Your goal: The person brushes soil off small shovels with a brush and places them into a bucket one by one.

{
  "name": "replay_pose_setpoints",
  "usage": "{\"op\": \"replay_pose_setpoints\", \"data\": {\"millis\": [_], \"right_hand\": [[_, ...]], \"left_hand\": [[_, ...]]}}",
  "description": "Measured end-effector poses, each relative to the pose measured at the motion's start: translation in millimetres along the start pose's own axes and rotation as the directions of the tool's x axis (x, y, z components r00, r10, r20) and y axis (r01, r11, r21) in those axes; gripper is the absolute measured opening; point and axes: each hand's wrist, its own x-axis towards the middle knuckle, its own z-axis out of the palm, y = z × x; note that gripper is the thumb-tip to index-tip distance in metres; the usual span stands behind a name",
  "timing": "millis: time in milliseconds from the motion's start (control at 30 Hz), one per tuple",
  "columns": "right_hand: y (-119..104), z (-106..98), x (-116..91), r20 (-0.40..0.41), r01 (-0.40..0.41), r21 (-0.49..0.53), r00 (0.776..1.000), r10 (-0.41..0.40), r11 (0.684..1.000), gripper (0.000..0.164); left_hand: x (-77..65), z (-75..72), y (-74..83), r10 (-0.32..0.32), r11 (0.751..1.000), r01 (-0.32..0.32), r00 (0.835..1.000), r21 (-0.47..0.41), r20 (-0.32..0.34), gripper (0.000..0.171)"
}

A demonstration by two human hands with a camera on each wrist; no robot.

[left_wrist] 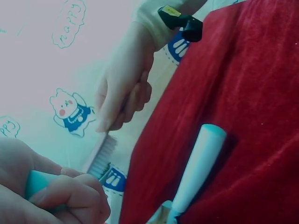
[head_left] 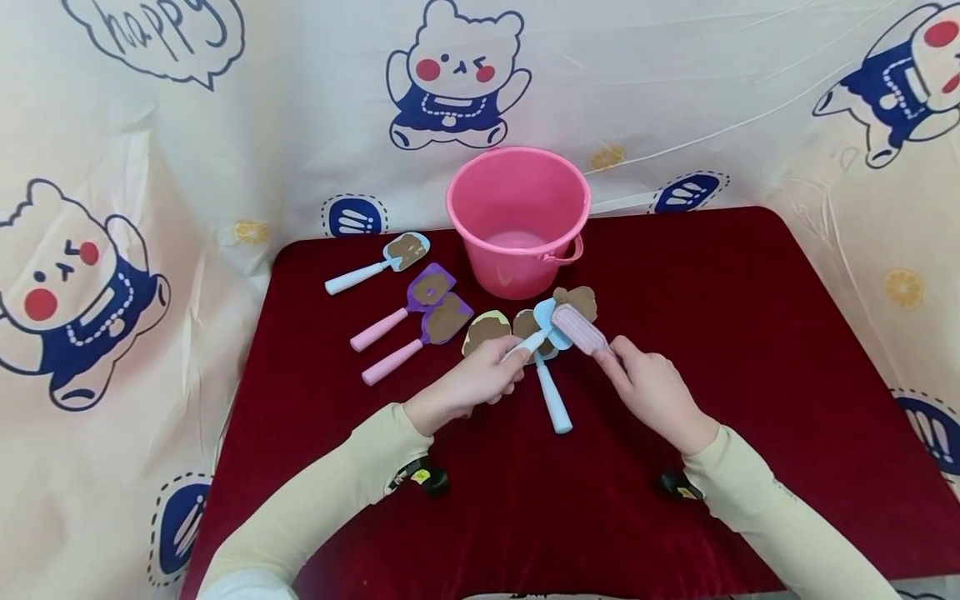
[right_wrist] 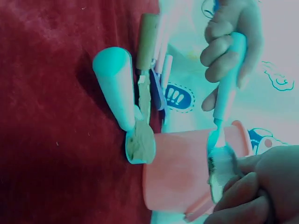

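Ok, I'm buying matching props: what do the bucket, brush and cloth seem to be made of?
Bucket: probably plastic, smooth and slightly glossy, with soft highlights. Brush: likely a plastic back, evenly pale pink; bristles perhaps nylon, fine and pale. Cloth: velvet-like fabric, judging by its soft, uneven sheen.

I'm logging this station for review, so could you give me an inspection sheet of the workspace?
Surface: dark red cloth.
Job's things: light-blue shovel, brown patches on its blade; pale pink brush at that blade.
Clutter: two purple shovels with pink handles, two more blue-handled shovels, one yellow-edged shovel; brown on all the blades.
Grippers: left hand grips the light-blue shovel's handle; right hand holds the brush.
Cables: nothing seen.
Surroundings: pink bucket upright behind the tools; white curtain printed with bears.
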Motion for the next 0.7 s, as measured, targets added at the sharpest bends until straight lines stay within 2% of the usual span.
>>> {"op": "replay_pose_setpoints", "data": {"millis": [67,167,300,400,467,567,633,700], "right_hand": [[-1.4,-2.3,0.0,-0.017,-0.012,0.047,1.000,0.013,0.999,0.026],[-0.9,-1.1,-0.7,-0.034,0.044,0.049,0.999,-0.042,0.998,0.027],[2.4,3.4,-1.6,-0.020,0.122,-0.029,0.992,-0.122,0.992,0.031],[6.3,5.5,-2.0,-0.051,0.131,-0.121,0.989,-0.137,0.984,0.033],[7.5,5.2,-1.2,-0.064,0.112,-0.134,0.991,-0.122,0.985,0.033],[6.8,3.8,0.6,-0.015,0.038,0.013,0.999,-0.038,0.999,0.030],[5.6,2.4,1.6,0.035,-0.029,0.142,0.999,0.024,0.989,0.030],[5.1,1.7,2.1,0.082,-0.073,0.223,0.995,0.056,0.972,0.032]], "left_hand": [[0.1,0.0,3.0,-0.011,1.000,0.011,1.000,-0.002,-0.005,0.025],[-1.0,0.9,5.3,-0.026,0.999,0.026,1.000,-0.025,-0.004,0.024],[-2.4,3.5,3.8,-0.022,0.999,0.023,1.000,-0.039,0.017,0.024],[-3.0,5.1,0.9,-0.017,0.999,0.018,1.000,-0.032,0.022,0.025],[-2.9,5.5,0.5,-0.014,0.999,0.015,1.000,-0.030,0.018,0.027],[-1.6,5.7,1.9,-0.016,0.999,0.017,1.000,-0.038,0.015,0.031],[-0.7,5.8,3.6,-0.020,0.999,0.021,1.000,-0.046,0.017,0.032],[-0.1,5.8,3.8,-0.021,0.999,0.022,1.000,-0.047,0.018,0.032]]}}
